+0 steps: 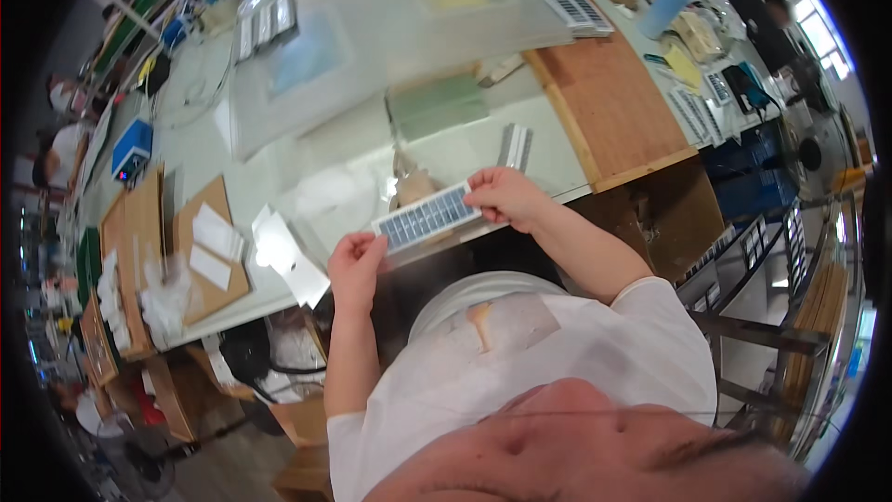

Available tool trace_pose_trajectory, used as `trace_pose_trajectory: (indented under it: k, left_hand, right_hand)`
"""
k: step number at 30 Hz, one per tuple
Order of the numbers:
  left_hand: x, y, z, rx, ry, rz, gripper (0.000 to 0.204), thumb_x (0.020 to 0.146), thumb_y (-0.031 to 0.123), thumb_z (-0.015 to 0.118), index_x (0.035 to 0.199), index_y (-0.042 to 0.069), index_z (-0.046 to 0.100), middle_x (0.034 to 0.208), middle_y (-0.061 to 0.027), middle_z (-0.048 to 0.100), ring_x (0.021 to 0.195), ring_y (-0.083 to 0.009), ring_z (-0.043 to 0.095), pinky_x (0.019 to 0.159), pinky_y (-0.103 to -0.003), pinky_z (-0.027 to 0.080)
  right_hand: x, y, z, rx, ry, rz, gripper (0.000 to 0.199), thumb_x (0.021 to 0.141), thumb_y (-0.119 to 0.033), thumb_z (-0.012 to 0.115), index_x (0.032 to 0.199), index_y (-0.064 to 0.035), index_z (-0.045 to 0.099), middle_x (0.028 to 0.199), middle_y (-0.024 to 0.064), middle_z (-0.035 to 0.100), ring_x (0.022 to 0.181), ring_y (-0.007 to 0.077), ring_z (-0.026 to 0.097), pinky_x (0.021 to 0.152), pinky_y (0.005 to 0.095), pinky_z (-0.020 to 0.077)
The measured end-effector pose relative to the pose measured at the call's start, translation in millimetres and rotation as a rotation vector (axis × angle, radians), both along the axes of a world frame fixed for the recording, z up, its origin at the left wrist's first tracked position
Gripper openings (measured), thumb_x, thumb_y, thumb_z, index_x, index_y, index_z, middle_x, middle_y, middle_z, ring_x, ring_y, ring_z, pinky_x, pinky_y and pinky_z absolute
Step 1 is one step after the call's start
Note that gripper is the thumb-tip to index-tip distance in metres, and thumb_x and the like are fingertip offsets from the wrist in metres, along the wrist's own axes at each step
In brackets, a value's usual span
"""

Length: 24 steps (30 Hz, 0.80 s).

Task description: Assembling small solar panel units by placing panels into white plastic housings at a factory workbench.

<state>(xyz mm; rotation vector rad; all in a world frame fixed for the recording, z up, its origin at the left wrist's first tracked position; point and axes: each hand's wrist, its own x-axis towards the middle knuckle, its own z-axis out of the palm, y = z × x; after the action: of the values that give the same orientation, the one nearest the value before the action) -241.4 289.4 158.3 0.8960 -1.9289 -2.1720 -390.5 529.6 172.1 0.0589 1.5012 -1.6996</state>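
Note:
I hold a small solar panel [427,220], a narrow rectangle of dark blue cells with a white border, in front of my body by the table's near edge. My left hand [356,265] pinches its left end between thumb and fingers. At the other end, my right hand [506,197] grips the upper right corner. The panel is slightly tilted, its right end higher in the picture. Just beyond it lie a crumpled brown piece [414,188] and, further right, a few narrow grey-and-white strips [516,147].
A large translucent plastic cover [372,46] spans the table's far side, above a green pad [439,107]. On the right is a brown wooden board [613,98] with stacked panels [576,11]. White sheets [290,260], cardboard [218,232] and a blue box [133,151] are at left.

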Motion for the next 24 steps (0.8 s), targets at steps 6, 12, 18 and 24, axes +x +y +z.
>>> trace_pose_trajectory:
  k: [6,12,18,24]
  left_hand:
    - [-3,10,1,-0.090,0.200,0.014,0.012,0.088,0.011,0.066,0.090,0.002,0.059,0.069,-0.0007,0.060,0.059,-0.0067,0.054,0.054,-0.020,0.045]
    - [-8,11,-25,-0.233,0.363,0.099,0.007,0.089,0.007,0.064,0.090,0.003,0.059,0.071,0.0014,0.059,0.061,-0.0046,0.054,0.056,-0.018,0.043]
    - [-8,8,-28,-0.199,0.389,0.070,0.006,0.088,0.004,0.064,0.090,0.003,0.059,0.074,-0.0001,0.060,0.062,-0.0056,0.054,0.057,-0.019,0.044]
    - [-3,-1,-32,-0.139,0.397,0.071,0.007,0.088,0.003,0.063,0.092,0.003,0.058,0.077,-0.0030,0.062,0.062,-0.0084,0.057,0.058,-0.021,0.046]
  right_hand:
    - [-32,85,35,-0.179,0.189,-0.221,0.016,0.083,-0.005,0.065,0.097,-0.0024,0.059,0.068,0.0020,0.059,0.044,0.0064,0.048,0.036,0.0184,0.0311]
    - [-121,176,56,-0.318,0.491,-0.909,0.013,0.085,-0.005,0.061,0.097,-0.0054,0.057,0.075,0.0015,0.059,0.051,0.0094,0.053,0.040,0.0183,0.0363]
    - [-240,236,16,-0.098,0.552,-1.220,0.015,0.088,-0.002,0.057,0.103,-0.0020,0.054,0.076,0.0061,0.060,0.054,0.0134,0.055,0.042,0.0236,0.0395]
    - [-301,248,-6,0.108,0.499,-1.300,0.024,0.088,-0.004,0.059,0.111,-0.0007,0.053,0.072,0.0057,0.059,0.052,0.0133,0.054,0.040,0.0253,0.0366]
